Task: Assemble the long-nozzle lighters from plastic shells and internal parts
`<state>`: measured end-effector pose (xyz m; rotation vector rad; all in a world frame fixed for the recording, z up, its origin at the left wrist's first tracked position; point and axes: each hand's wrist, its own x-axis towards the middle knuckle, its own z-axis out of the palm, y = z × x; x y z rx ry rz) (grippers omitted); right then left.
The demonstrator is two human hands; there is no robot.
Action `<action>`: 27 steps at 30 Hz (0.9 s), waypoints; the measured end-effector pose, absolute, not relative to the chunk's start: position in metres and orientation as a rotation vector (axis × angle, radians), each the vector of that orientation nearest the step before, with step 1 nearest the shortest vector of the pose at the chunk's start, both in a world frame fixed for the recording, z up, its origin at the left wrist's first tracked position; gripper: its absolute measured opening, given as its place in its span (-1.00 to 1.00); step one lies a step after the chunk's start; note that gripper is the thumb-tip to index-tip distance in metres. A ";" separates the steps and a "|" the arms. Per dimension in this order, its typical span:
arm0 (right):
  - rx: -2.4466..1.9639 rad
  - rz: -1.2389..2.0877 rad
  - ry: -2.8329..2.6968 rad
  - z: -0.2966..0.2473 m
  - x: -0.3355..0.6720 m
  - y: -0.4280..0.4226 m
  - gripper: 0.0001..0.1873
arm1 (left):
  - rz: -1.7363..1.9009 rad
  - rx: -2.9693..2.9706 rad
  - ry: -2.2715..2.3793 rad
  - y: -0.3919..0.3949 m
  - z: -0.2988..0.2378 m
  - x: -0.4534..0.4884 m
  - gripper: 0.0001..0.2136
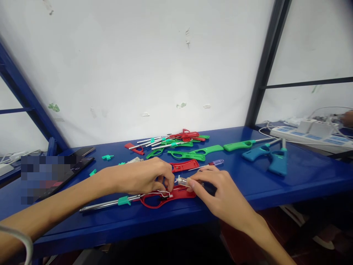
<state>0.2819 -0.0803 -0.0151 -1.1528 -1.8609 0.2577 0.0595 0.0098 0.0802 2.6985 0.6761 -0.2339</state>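
A half-open red lighter shell [176,194] with a long metal tube and a teal collar [124,200] lies near the front edge of the blue bench [303,176]. My left hand [143,176] rests over the shell, its fingers curled and pinching at the shell's top by a thin wire. My right hand [217,187] pinches a small clear part [182,181] and holds it against the same spot. A second red shell half [184,166] lies just behind my hands, and a small screwdriver with a clear blue handle [212,163] beside it.
Further back lie several green, red and teal lighter shells and metal tubes [176,141]. Two teal lighters [271,158] sit at the right, a white power strip [309,136] beyond them. A dark phone [68,165] lies at the left.
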 end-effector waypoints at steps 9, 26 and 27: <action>-1.165 0.254 -1.860 -0.015 0.282 -0.079 -0.73 | -0.152 2.745 0.605 0.013 0.074 0.058 -0.84; -1.177 0.266 -1.854 -0.014 0.282 -0.081 -0.76 | 0.008 2.812 0.464 0.009 0.069 0.054 -0.80; -1.176 0.264 -1.854 -0.014 0.282 -0.081 -0.75 | -0.007 2.814 0.478 0.009 0.069 0.054 -0.80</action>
